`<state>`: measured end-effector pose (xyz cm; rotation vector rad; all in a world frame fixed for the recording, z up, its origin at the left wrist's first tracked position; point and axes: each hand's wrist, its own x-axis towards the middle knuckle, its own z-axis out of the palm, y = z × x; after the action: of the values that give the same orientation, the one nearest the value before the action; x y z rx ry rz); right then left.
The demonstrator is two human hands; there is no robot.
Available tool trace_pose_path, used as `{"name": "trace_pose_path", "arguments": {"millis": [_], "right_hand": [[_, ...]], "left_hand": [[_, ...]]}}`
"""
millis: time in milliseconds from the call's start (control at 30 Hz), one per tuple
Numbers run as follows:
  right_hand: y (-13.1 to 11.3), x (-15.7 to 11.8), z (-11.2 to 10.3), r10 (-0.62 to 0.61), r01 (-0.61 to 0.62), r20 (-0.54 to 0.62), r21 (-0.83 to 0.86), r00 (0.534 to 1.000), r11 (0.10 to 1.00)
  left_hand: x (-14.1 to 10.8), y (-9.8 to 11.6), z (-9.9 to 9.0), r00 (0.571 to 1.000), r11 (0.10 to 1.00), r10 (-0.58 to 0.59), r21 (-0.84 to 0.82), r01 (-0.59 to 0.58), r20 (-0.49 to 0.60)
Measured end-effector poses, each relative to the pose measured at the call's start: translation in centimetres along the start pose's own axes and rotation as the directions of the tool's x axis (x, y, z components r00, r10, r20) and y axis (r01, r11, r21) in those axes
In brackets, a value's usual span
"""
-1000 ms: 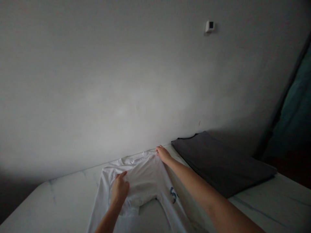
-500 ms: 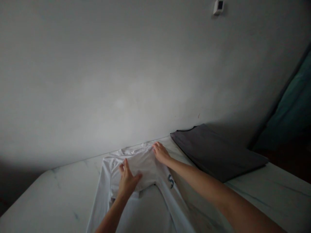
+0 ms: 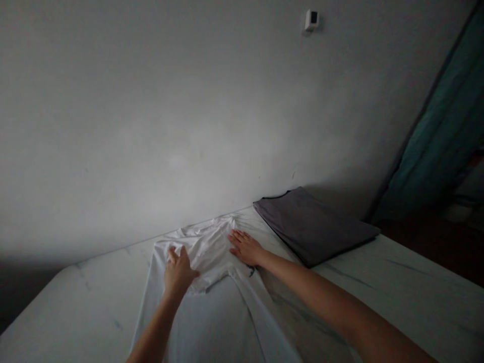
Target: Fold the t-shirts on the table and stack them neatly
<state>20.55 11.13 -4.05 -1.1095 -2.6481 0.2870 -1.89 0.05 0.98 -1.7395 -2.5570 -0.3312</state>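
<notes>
A white long-sleeved shirt lies spread on the marble-patterned table, its collar toward the wall and its sleeves running toward me. Creases cross the upper part. My left hand is over the shirt's left side with its fingers apart; whether it presses on the cloth I cannot tell. On the right shoulder and upper sleeve my right hand rests flat, fingers stretched out. It partly covers a dark printed mark on that sleeve.
A folded dark grey cloth lies right of the shirt, against the wall. A small white device is fixed high on the wall. At the far right hangs a teal curtain.
My right hand has slid from the shoulder edge toward me and flattened on the cloth. My left hand has shifted slightly left. More creases show, and the camera view has turned a little right.
</notes>
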Motion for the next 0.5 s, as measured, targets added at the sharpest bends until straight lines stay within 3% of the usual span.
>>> {"name": "trace_pose_path", "arguments": {"millis": [67, 167, 233, 333, 500], "right_hand": [[-0.3, -0.1, -0.2, 0.002, -0.002, -0.006, 0.005, 1.0, 1.0], [-0.6, -0.4, -0.5, 0.023, -0.022, -0.032, 0.019, 0.999, 1.0], [-0.7, -0.5, -0.7, 0.026, -0.025, -0.027, 0.029, 0.999, 0.999], [-0.8, -0.7, -0.9, 0.028, -0.028, -0.006, 0.032, 1.0, 0.999], [-0.8, -0.6, -0.9, 0.043, -0.043, 0.002, 0.042, 0.999, 0.998]], "left_hand": [[0.0, 1.1, -0.4, 0.986, 0.993, 0.102, 0.077, -0.092, -0.133], [1.2, 2.1, 0.1, 0.961, 0.973, 0.229, 0.029, -0.227, -0.153], [2.8, 1.5, 0.8, 0.985, 0.989, 0.135, -0.043, -0.14, -0.104], [5.5, -0.9, 1.6, 0.996, 0.981, -0.09, -0.17, 0.092, 0.022], [8.4, -4.1, 1.1, 0.977, 0.957, -0.032, -0.275, 0.091, 0.212]]}}
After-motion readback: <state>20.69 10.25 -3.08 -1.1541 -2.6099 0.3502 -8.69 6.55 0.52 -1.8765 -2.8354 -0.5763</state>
